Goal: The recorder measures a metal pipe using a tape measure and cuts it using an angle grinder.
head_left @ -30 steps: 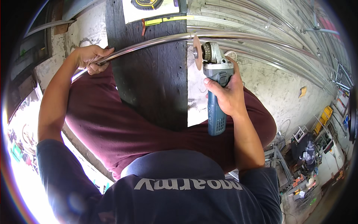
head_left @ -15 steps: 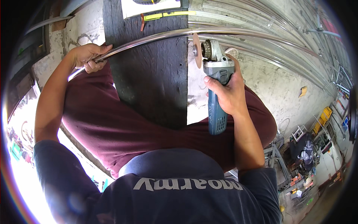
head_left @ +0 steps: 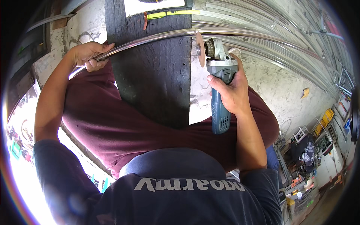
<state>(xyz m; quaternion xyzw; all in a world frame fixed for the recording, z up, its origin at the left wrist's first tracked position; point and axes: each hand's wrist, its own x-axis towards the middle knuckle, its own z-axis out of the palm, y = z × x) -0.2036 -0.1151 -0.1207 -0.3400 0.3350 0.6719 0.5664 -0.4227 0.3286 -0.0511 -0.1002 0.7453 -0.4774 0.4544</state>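
Across a dark wooden plank (head_left: 159,82) lies a long, shiny metal tube (head_left: 150,38), running from my left hand off toward the right. My left hand (head_left: 91,56) is closed around its left end, above my left knee. In my right hand (head_left: 235,93) is a blue-grey angle grinder (head_left: 220,112), gripped by its body and held upright over my right thigh. Its thin brownish cutting disc (head_left: 201,52) stands edge-on at the tube, just past the plank's right edge. The disc's top meets or nearly meets the tube; whether it spins I cannot tell.
A bright yellow strip (head_left: 157,15) and a small reddish-brown piece (head_left: 145,21) lie on the far part of the plank, by a white sheet (head_left: 153,7). Many long metal tubes (head_left: 258,54) cover the floor at the far right. Clutter and a yellow object (head_left: 325,120) stand farther right.
Both hands keep their holds, and the grinder stays at nearly the same place on the tube. A blue patch has appeared beside my right elbow.
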